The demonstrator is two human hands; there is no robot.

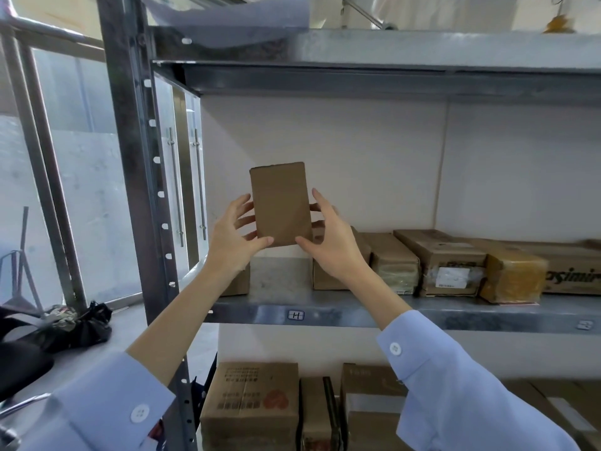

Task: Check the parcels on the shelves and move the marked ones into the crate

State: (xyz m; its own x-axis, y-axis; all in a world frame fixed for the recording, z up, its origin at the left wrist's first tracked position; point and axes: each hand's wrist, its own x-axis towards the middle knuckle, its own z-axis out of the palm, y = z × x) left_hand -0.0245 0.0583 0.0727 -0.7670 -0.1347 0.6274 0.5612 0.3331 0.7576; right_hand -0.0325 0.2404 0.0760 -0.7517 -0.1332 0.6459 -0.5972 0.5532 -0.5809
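A small plain brown cardboard parcel (pixel 281 203) is held upright in the air above the middle shelf (pixel 341 312), its blank face toward me. My left hand (pixel 232 236) grips its left edge and lower corner. My right hand (pixel 328 239) grips its right edge, thumb under the bottom corner. No mark shows on the visible face. Below the parcel there is a gap on the shelf between two other boxes. No crate is in view.
Several brown parcels (pixel 445 262) line the middle shelf to the right, one wrapped in yellow tape (pixel 512 276). More cartons (pixel 250 405) stand on the lower shelf. A steel upright (pixel 136 157) rises at left, with glass doors beyond it and black bags (pixel 78 327) on the floor.
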